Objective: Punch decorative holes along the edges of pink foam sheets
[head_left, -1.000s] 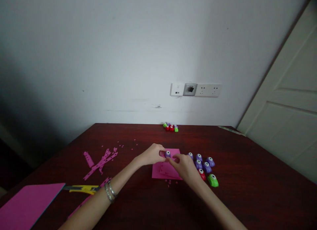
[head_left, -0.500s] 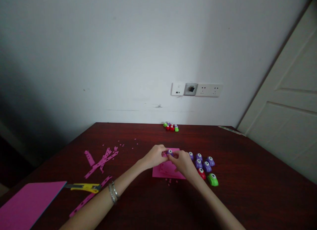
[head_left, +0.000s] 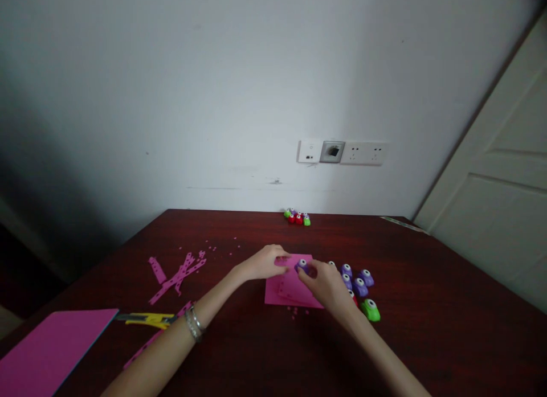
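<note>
Across the dark red table (head_left: 239,346), around its centre: holding a purple punch (head_left: 301,265) in the right hand (head_left: 328,283) over pink paper (head_left: 272,293), with the left hand (head_left: 265,263) just beside, empty and fairly wide. Probably at the stage of positioning the punch, calling for a secure pinch and flat paper. Clustered at the far edge, small coloured punches (head_left: 298,219); no container visible.

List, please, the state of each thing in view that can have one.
Left hand: open, holding nothing.
Right hand: holding a purple craft punch.
Purple craft punch: held, white top facing up.
Nearest green craft punch: resting on the table, not held.
Pink sheet below the hands: lying flat.
Crossed pink strips: punched with holes.
Utility knife: lying down; blade position unclear.
White double socket: unplugged.
</note>
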Demonstrator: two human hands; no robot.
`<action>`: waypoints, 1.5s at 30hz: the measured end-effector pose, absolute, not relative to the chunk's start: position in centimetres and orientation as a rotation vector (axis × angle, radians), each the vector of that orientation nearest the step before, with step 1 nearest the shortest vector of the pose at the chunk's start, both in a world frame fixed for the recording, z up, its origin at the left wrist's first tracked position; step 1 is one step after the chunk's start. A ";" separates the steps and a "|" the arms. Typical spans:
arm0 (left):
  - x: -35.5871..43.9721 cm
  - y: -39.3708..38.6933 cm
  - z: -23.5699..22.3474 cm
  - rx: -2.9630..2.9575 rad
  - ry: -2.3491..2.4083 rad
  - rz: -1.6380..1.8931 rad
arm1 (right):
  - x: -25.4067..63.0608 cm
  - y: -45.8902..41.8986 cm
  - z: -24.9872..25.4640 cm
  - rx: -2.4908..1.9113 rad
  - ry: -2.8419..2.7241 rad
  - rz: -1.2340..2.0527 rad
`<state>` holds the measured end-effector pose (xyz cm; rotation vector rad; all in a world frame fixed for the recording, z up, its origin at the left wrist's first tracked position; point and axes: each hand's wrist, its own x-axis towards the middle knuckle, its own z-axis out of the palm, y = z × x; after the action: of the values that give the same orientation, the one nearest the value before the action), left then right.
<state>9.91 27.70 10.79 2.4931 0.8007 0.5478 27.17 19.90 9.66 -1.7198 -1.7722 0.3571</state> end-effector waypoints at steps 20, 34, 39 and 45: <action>10.2 29.5 5.7 2.444 0.952 0.564 | 27.2 14.5 5.0 -1.552 -1.926 0.421; 11.0 30.2 5.4 1.752 0.948 0.709 | 27.5 14.6 5.3 -1.541 -1.938 0.465; 10.4 30.7 6.2 1.652 0.982 0.578 | 27.9 15.0 5.8 -1.485 -1.917 0.440; 9.3 31.4 6.8 1.586 1.052 0.548 | 28.9 15.5 5.9 -1.518 -1.810 0.390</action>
<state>9.28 31.38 6.80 1.5860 1.0521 0.5482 28.95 15.45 5.92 -1.5183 -1.8096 0.3895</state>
